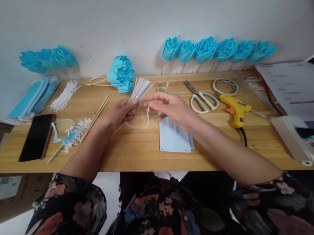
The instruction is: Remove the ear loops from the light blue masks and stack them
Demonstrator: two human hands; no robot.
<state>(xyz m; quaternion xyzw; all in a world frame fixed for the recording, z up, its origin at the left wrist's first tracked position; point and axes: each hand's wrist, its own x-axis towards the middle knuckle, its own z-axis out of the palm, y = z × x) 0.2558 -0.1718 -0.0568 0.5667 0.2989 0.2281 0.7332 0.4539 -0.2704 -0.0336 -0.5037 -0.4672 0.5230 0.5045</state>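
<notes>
Between the fingers of my left hand [123, 113] is the lower end of a fanned bundle of thin white strips [141, 89]. My right hand [169, 106] is beside it, thumb and fingers pinched on a thin white cord [148, 119] that loops down over the table between the hands. Under my right hand lie light blue face masks [173, 136], partly covered by it. White-handled scissors [200, 98] rest to the right of that hand. Beyond my left hand is a cluster of blue paper-like flowers [122, 74] on sticks.
Blue flowers on sticks [206, 49] lean against the wall, with several more [48, 59] at left. A yellow glue gun [236, 109] and tape roll [225, 86] lie right. At left are a phone [37, 138], folded masks [34, 97], wooden sticks [95, 117] and white cords [65, 95].
</notes>
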